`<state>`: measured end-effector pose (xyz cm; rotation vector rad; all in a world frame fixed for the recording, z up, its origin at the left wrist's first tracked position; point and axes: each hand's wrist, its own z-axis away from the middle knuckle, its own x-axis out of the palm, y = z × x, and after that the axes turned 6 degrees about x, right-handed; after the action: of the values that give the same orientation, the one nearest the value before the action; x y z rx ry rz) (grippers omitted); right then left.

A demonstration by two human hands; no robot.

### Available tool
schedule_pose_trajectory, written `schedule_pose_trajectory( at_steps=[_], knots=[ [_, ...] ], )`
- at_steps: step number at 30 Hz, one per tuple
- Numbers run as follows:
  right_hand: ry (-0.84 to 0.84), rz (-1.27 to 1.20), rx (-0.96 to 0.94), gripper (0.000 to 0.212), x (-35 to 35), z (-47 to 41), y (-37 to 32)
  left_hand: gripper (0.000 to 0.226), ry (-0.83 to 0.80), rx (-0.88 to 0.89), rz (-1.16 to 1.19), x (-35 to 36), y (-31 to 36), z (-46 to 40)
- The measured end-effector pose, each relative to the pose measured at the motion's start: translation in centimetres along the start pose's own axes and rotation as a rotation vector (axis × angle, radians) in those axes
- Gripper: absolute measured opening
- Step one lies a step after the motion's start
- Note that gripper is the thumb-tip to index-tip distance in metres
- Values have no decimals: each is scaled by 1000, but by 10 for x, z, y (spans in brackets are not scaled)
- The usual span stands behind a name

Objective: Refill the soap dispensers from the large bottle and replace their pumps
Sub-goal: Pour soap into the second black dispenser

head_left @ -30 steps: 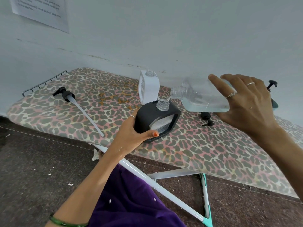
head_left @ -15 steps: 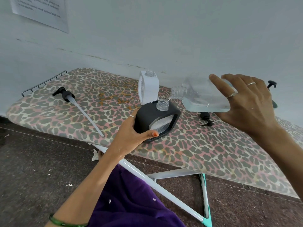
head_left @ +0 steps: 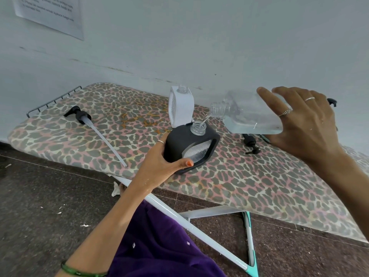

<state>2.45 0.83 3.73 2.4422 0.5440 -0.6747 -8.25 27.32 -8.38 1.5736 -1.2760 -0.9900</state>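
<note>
My left hand (head_left: 159, 164) grips the black soap dispenser (head_left: 189, 145) on its left side, holding it tilted on the leopard-print ironing board (head_left: 239, 180). Its clear open neck (head_left: 198, 127) points up. My right hand (head_left: 299, 124) holds the large clear bottle (head_left: 245, 114) on its side, mouth to the left just above that neck, and a thin stream of clear liquid runs into it. Behind stands a white dispenser (head_left: 180, 108) with no pump. A long black pump with a white tube (head_left: 93, 124) lies at the left. A small black pump (head_left: 250, 143) lies under the bottle.
The board stands against a pale wall, with a wire rack (head_left: 54, 100) at its left end. White and teal legs (head_left: 249, 232) cross below over a dark stone floor. Another black pump top (head_left: 331, 101) shows behind my right hand. Purple cloth (head_left: 159, 246) covers my lap.
Almost nothing moves: both hands keep their hold and the pour goes on, with the bottle staying tipped over the black dispenser's neck.
</note>
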Motion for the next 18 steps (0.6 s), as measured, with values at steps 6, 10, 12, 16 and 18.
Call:
schedule_pose_trajectory(
  at_steps=[6, 10, 12, 16, 18],
  knots=[
    [6, 10, -10, 60, 2, 0, 0, 85, -2, 3, 5, 0, -1, 2],
    [13, 19, -18, 54, 3, 1, 1, 87, -3, 2, -6, 0, 0, 1],
    [20, 18, -17, 53, 3, 1, 0, 86, -1, 4, -3, 0, 1, 1],
    [18, 22, -12, 51, 2, 2, -1, 87, 6, 3, 22, 1, 0, 1],
    [15, 23, -14, 50, 2, 2, -2, 84, 6, 3, 23, 1, 1, 1]
  ],
)
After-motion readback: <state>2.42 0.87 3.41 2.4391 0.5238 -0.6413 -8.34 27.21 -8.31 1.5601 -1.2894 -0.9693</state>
